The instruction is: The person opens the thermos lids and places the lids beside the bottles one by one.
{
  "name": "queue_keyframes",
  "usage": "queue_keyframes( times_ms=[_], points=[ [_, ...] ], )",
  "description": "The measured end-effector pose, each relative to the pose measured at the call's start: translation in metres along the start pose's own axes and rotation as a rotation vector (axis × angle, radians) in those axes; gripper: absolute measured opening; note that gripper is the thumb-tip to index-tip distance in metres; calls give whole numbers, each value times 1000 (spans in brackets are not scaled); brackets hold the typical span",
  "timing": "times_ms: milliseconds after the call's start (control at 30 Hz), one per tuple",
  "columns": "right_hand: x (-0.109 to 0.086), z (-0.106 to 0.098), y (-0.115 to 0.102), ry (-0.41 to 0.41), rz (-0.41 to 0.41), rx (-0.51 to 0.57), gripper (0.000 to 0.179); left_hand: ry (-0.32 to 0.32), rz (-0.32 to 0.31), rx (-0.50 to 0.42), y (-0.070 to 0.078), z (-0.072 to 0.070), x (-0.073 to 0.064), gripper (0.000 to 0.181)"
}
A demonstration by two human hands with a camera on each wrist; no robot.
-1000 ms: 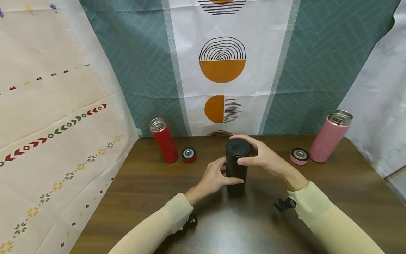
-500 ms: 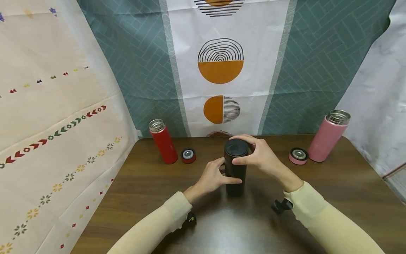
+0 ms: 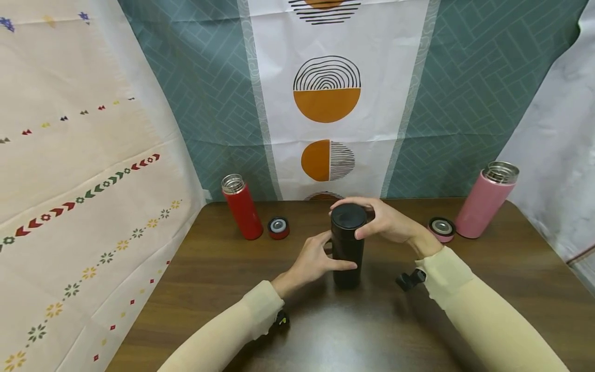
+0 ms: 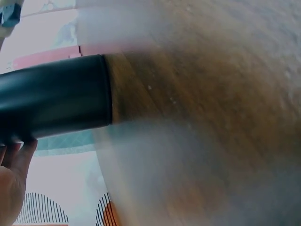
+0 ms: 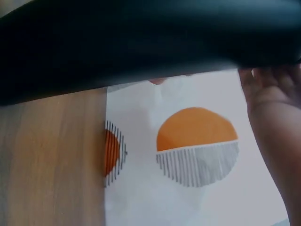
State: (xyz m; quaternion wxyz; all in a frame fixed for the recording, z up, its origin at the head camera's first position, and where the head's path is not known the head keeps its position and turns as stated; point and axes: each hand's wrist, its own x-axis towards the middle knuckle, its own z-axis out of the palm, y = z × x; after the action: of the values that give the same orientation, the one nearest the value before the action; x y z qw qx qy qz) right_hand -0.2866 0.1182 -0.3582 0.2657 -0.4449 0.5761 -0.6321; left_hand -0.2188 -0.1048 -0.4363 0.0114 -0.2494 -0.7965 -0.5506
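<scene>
In the middle of the table a black bottle [image 3: 347, 248] stands upright with its dark lid [image 3: 348, 214] on top. My left hand [image 3: 313, 262] grips the bottle's body, thumb across the front. Around the lid end, my right hand [image 3: 388, 222] holds with its thumb at the front right and fingers behind. The left wrist view shows the lower part of the bottle [image 4: 56, 99] with fingers below it. In the right wrist view the black bottle [image 5: 141, 42] fills the top, and the right hand [image 5: 270, 101] touches it at the right edge.
An uncapped red bottle [image 3: 243, 212] stands back left, its red lid [image 3: 278, 228] beside it. Back right is an uncapped pink bottle [image 3: 485, 204] with a pink lid [image 3: 440, 229] next to it. Patterned cloth [image 3: 223, 103] hangs along the table's back edge.
The right thumb first slid left across the bottle's top, then moved back to the right; the right wrist has shifted with it. The left hand and the bottle hold their place.
</scene>
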Motion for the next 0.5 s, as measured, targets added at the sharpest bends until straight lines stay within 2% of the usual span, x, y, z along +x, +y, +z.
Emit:
queue_keyframes(
  times_ms=[67,133,300,400,500],
  points=[
    [-6,9,-3,71,18,-37,68,4,5,3,0,0,0,64],
    [-11,20,-7,181,39,-121,68,10,8,5,0,1,-1,64],
    [-14,46,-13,467,76,-441,64,29,10,9,-1,1,-1,66],
    [-13,52,-12,544,70,-518,62,28,13,5,-2,1,-1,65],
    [-12,51,-12,541,67,-491,62,13,11,-3,-3,1,0,63]
  ],
)
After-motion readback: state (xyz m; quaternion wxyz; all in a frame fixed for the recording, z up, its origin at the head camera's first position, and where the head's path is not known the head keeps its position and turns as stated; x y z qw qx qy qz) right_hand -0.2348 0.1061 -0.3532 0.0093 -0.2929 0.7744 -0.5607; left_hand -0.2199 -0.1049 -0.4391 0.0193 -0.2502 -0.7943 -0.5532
